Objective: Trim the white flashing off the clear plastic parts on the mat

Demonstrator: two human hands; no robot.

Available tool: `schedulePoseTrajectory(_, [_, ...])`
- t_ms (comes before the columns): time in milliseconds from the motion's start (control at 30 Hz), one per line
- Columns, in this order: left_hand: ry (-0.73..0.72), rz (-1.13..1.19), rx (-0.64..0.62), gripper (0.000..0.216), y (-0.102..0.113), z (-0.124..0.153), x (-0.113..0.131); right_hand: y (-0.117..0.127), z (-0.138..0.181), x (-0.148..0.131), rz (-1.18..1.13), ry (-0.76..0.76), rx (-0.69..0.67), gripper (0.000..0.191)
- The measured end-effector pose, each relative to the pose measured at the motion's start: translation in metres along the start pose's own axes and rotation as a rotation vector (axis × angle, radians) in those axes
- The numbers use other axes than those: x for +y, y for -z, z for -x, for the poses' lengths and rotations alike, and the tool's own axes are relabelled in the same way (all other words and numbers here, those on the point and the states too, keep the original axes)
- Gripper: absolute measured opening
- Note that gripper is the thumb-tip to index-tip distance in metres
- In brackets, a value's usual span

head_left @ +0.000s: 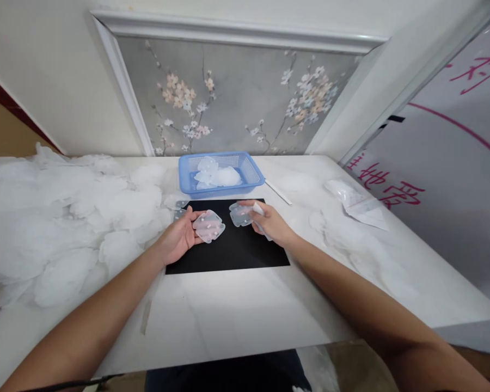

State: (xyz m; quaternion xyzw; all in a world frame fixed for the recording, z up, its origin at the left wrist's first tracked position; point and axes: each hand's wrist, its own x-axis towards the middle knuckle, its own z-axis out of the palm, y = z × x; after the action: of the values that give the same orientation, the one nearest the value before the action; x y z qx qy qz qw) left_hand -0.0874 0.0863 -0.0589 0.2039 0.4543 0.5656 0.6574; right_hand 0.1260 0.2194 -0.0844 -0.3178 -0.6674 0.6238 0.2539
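Observation:
My left hand (180, 238) holds a thin, translucent, wavy-edged plastic piece (209, 227) dotted with small white bumps. Its thumb lies at the near edge, and fingers show pinkish through the piece from below. To the right, my right hand (270, 222) is closed on a similar translucent piece (240, 215), along with a folded whitish bit (258, 209) between the fingers. Both hands hover over a black mat (228, 256). Another clear bumpy piece (179, 214) lies at the mat's left edge, partly covered by my left hand.
A blue basket (220, 192) with several translucent pieces stands behind the mat. A large heap of whitish translucent pieces (65, 218) covers the table's left side. On the right are a white strip (278, 192) and a clear plastic bag (357, 204). A framed floral panel (245, 92) rises behind.

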Motion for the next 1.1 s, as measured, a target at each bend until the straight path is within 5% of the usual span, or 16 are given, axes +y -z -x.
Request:
schedulePoseTrajectory(333, [-0.037,-0.013,-0.12,0.05,-0.002,0.008,-0.008,-0.046,-0.007,-0.028,0.304,0.106,-0.16,0.034])
schedulePoseTrajectory(533, [-0.317,-0.199,0.059,0.046,-0.003,0.014,-0.008,-0.062,-0.018,-0.046,0.261,0.16,-0.162,0.04])
schedulePoseTrajectory(700, [-0.443,-0.282,0.163,0.04,-0.006,0.015,-0.01,-0.072,-0.012,-0.047,0.299,0.247,-0.1,0.041])
schedulePoseTrajectory(1100, [-0.47,-0.356,0.083,0.046,-0.009,0.017,-0.007,-0.07,-0.012,-0.033,0.13,0.233,0.002,0.04])
